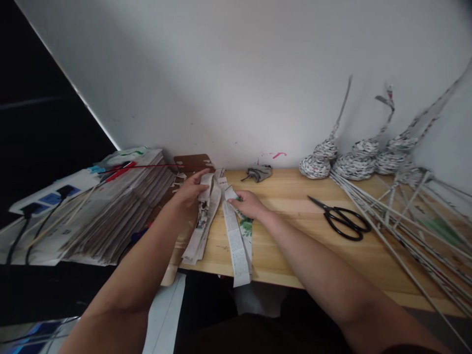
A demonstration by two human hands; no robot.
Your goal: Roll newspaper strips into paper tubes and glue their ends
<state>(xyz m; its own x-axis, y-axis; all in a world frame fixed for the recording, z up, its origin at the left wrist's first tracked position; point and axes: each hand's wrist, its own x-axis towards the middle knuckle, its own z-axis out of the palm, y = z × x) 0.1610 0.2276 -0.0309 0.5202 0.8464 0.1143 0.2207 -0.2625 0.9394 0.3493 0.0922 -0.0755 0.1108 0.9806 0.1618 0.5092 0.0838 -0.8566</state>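
the left hand (191, 191) is part open, thumb and fingers touching the top of the paper bundle (204, 226), which points to six o'clock. the right hand (248, 203) pinches the paper strips (238, 250), also reaching to six o'clock. scissors (344, 220) (black ones) lie at its three o'clock.

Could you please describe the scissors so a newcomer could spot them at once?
On the wooden table, look in front of the woven paper bulbs on the right. The scissors lie there, tips pointing left. Their black looped handles set them apart from the pale paper rods.
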